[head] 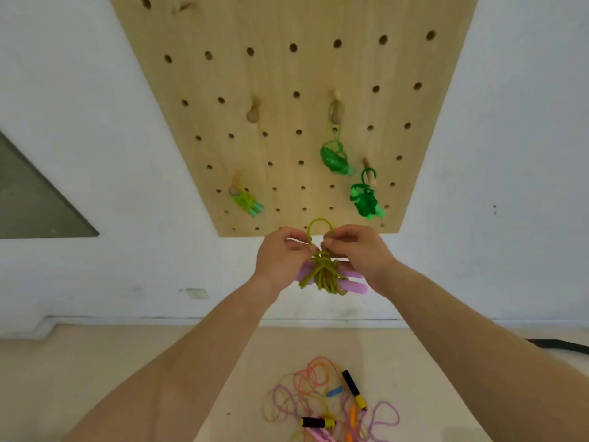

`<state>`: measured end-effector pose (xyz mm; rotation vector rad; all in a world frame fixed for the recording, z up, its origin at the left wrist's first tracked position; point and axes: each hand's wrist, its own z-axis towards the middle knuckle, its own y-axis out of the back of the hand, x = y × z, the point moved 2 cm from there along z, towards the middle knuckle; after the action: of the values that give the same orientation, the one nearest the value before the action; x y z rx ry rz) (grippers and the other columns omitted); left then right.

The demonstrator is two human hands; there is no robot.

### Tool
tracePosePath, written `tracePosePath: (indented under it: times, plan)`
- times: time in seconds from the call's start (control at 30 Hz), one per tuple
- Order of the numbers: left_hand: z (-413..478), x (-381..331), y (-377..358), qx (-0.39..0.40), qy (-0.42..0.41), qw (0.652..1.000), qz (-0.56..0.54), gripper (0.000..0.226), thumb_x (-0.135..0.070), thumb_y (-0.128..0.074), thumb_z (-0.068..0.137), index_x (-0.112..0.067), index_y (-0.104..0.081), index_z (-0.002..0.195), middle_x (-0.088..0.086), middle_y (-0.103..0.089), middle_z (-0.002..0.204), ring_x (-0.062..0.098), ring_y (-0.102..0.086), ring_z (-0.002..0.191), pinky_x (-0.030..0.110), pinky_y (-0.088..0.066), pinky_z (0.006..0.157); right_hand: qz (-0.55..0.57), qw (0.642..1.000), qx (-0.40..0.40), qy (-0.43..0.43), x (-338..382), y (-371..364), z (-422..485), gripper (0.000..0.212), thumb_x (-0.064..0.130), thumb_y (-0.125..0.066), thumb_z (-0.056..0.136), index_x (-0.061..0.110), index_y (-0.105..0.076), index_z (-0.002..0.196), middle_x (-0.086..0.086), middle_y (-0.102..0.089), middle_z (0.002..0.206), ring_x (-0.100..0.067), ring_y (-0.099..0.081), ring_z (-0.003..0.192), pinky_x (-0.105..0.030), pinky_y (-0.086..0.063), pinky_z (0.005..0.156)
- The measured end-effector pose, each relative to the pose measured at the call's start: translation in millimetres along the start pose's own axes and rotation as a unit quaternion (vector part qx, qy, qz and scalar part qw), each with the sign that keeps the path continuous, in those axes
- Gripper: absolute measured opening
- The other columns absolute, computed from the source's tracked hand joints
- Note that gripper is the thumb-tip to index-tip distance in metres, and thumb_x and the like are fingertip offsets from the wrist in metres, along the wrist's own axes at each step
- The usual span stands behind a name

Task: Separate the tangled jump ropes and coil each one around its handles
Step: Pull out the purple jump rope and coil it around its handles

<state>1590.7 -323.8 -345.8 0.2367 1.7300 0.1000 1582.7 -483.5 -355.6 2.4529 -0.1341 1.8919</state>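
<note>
I hold the olive rope bundle [322, 272] up before the pegboard's [287, 74] lower edge. Its purple handles [355, 283] lie across, left to right, beneath my palms, and its loop [318, 223] stands straight up above my fingertips. My left hand [280, 253] and right hand [357, 250] each pinch the bundle at the loop's base, equally near. A bare peg [253, 114] sits higher, leftward. The tangled ropes [318, 400] lie near me, below.

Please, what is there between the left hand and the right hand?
In the head view, the left hand and right hand pinch a yellow-green rope between them, coiled around purple handles.
</note>
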Motion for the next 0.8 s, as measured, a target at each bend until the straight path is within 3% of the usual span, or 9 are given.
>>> tracePosePath:
  times: [0.2, 0.3, 0.4, 0.5, 0.67, 0.8]
  plan:
    - [-9.1, -81.8, 9.4, -0.035, -0.025, 0.999, 0.021, 0.017, -0.004, -0.075, 0.082, -0.012, -0.064, 0.091, 0.009, -0.073, 0.084, 0.015, -0.069, 0.067, 0.014, -0.048, 0.053, -0.05, 0.997, -0.004, 0.051, 82.7, 5.6, -11.2, 0.015, 0.005, -0.072, 0.088, -0.003, -0.068, 0.099, -0.017, -0.071, 0.088, -0.029, -0.072, 0.083, -0.027, -0.057, 0.061]
    - [-11.6, -110.8, 21.7, -0.066, -0.037, 0.997, 0.011, 0.017, -0.007, -0.076, 0.083, -0.012, -0.066, 0.096, 0.007, -0.074, 0.086, 0.016, -0.069, 0.077, 0.016, -0.048, 0.062, -0.045, 0.996, 0.006, 0.077, 116.6, -1.9, -11.6, 0.011, 0.003, -0.071, 0.089, -0.004, -0.068, 0.097, -0.022, -0.07, 0.091, -0.034, -0.071, 0.084, -0.035, -0.059, 0.071]
    - [-8.9, -128.8, 37.4, -0.101, -0.046, 0.994, -0.016, 0.017, -0.007, -0.075, 0.084, -0.011, -0.066, 0.098, 0.007, -0.074, 0.088, 0.016, -0.07, 0.079, 0.016, -0.05, 0.066, -0.02, 0.997, 0.019, 0.077, 142.3, -17.2, -10.8, 0.011, 0.002, -0.068, 0.091, -0.004, -0.067, 0.1, -0.017, -0.069, 0.09, -0.026, -0.068, 0.079, -0.024, -0.058, 0.062]
    - [2.2, -139.2, 55.7, -0.127, -0.064, 0.989, -0.028, 0.015, -0.007, -0.075, 0.084, -0.014, -0.066, 0.092, 0.006, -0.075, 0.087, 0.015, -0.07, 0.079, 0.016, -0.05, 0.068, 0.012, 0.997, 0.014, 0.069, 156.7, -37.6, 1.4, 0.003, 0.002, -0.066, 0.092, 0.001, -0.066, 0.095, -0.014, -0.068, 0.088, -0.024, -0.066, 0.079, -0.023, -0.053, 0.049]
    - [43.0, -142.6, 87.0, -0.15, -0.066, 0.985, -0.054, 0.015, -0.005, -0.075, 0.085, -0.009, -0.066, 0.096, 0.009, -0.073, 0.088, 0.007, -0.067, 0.06, 0.013, -0.05, 0.051, -0.009, 0.996, -0.037, 0.076, 168.2, -73.2, 44.5, 0.002, 0.007, -0.069, 0.091, 0.007, -0.07, 0.09, -0.011, -0.072, 0.085, -0.021, -0.07, 0.077, -0.024, -0.047, 0.049]
    - [84.9, -136.5, 102.7, -0.153, -0.065, 0.985, -0.051, 0.012, -0.007, -0.074, 0.085, -0.014, -0.067, 0.092, 0.01, -0.075, 0.091, 0.011, -0.071, 0.061, 0.033, -0.062, 0.066, -0.001, 0.996, -0.077, 0.053, 173.7, -95.9, 78.1, 0.008, 0.006, -0.07, 0.091, 0.011, -0.067, 0.085, -0.011, -0.072, 0.083, -0.023, -0.07, 0.076, -0.027, -0.047, 0.052]
